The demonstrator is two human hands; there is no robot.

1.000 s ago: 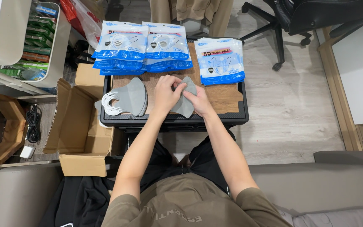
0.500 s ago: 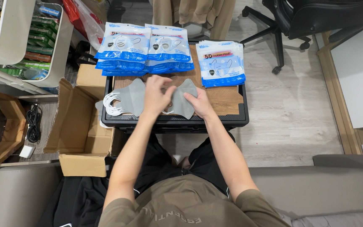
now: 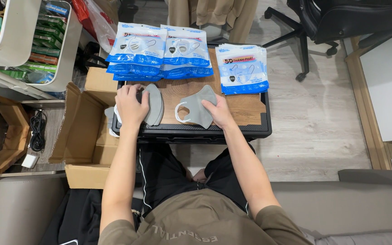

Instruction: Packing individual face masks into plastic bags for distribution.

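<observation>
The left hand (image 3: 130, 106) presses flat, fingers apart, on a grey mask stack (image 3: 154, 104) at the table's (image 3: 246, 111) left edge. The right hand (image 3: 218, 112) has its grip clamped on a single grey mask (image 3: 196, 110) mid-table. Sealed mask packets (image 3: 159, 52) line the far edge, their contents hard to make out.

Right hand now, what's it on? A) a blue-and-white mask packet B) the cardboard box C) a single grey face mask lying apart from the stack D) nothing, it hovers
C: the right hand rests on a single grey mask lying flat on the wood-topped table, while the left hand covers the stack of grey masks; the packets lie untouched further back.
</observation>
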